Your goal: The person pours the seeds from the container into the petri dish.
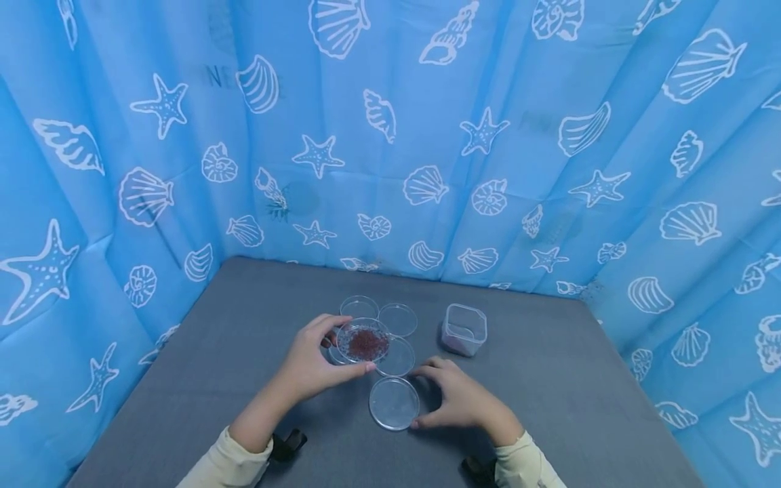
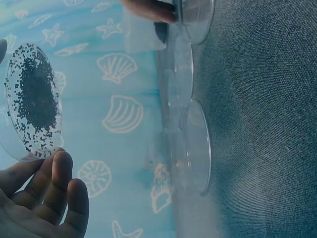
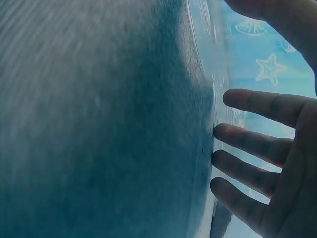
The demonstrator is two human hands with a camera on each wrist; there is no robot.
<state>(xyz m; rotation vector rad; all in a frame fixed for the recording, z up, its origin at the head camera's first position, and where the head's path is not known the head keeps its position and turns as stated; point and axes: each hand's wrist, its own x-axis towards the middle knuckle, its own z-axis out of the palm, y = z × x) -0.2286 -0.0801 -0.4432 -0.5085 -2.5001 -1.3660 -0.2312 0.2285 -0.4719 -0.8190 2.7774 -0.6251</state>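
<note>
My left hand (image 1: 308, 362) holds a transparent petri dish (image 1: 348, 344) by its rim, raised above the table, with fingers at the far side and thumb at the near side. Dark reddish-brown granules (image 1: 368, 345) lie heaped in it; the left wrist view shows loose grains (image 2: 37, 99) scattered around the pile. My right hand (image 1: 454, 396) is low over the table, fingers spread, its thumb close to the edge of the nearest petri dish (image 1: 394, 404). Whether the thumb touches that rim I cannot tell. Straight, separated fingers (image 3: 252, 139) appear in the right wrist view.
More petri dishes (image 1: 398, 318) lie grouped behind the nearest one, one partly hidden beneath the raised dish. A square transparent plastic container (image 1: 465, 329) with something reddish low inside stands behind my right hand. A blue shell-print curtain (image 1: 390, 203) borders the grey table (image 1: 549, 379).
</note>
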